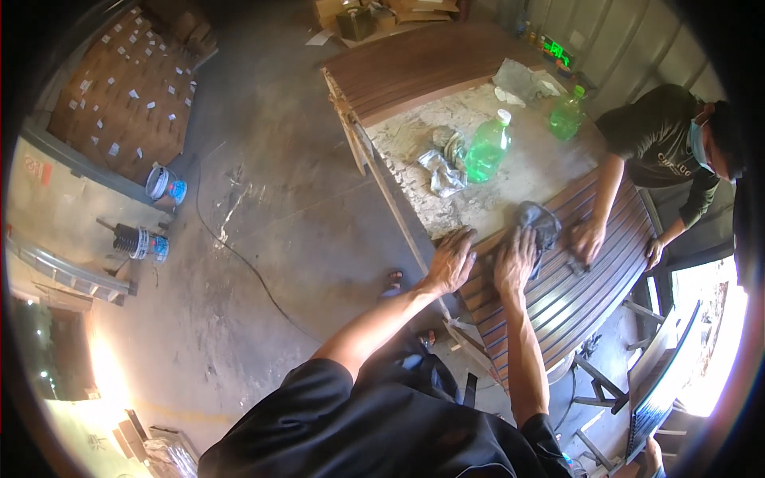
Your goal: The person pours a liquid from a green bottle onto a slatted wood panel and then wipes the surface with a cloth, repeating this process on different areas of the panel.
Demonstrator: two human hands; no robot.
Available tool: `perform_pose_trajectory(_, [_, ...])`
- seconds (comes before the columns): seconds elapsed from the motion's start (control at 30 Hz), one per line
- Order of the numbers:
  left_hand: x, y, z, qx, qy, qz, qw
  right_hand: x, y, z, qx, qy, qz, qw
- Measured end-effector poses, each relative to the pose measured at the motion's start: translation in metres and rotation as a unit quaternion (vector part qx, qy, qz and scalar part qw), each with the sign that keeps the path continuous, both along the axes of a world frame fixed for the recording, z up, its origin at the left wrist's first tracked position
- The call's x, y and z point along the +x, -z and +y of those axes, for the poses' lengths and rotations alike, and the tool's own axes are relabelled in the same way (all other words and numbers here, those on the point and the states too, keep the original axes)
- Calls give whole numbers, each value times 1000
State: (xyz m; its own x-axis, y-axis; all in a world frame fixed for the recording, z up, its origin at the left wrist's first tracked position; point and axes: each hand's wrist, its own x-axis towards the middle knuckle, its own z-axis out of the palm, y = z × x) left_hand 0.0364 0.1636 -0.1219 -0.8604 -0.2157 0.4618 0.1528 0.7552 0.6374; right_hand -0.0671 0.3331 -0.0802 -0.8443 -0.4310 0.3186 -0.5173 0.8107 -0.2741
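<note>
A dark brown grooved panel (pixel 590 291) lies along the near side of the work table. My right hand (pixel 516 263) presses a dark grey rag (pixel 540 225) onto the panel's far edge, fingers over the cloth. At the panel's left end rests my left hand (pixel 453 261), its fingers stretched out over the edge with nothing visible in them. Across from me a co-worker's hand (pixel 588 239) lies on the slats, blurred, with something dark and hard to make out under it. The co-worker's other hand (pixel 653 253) touches the panel's right end.
Two bottles of green liquid, one nearer (pixel 488 150) and one farther (pixel 566 115), stand on the stained tabletop (pixel 406 127). Crumpled rags (pixel 445 166) lie beside the nearer one. Another brown panel (pixel 414 64) covers the far end. A cable (pixel 255 275) crosses the floor; buckets (pixel 166 187) stand at left.
</note>
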Motion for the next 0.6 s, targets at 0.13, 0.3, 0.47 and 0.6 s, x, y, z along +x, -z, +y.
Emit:
perform_pose_trajectory(0.13, [1, 1, -6, 92, -31, 21, 995, 105, 8, -4, 19, -159, -21, 987])
perform_pose_trajectory(0.3, [-8, -4, -4, 143, -46, 38, 988, 63, -9, -1, -5, -213, -32, 977])
perform_pose_trajectory(0.47, [-30, -7, -2, 229, -63, 73, 969, -31, 9, -15, -26, -63, 46, 997])
perform_pose_trajectory(0.6, [-15, -4, -4, 278, -80, 70, 955, 88, 5, -14, -19, -219, -48, 974])
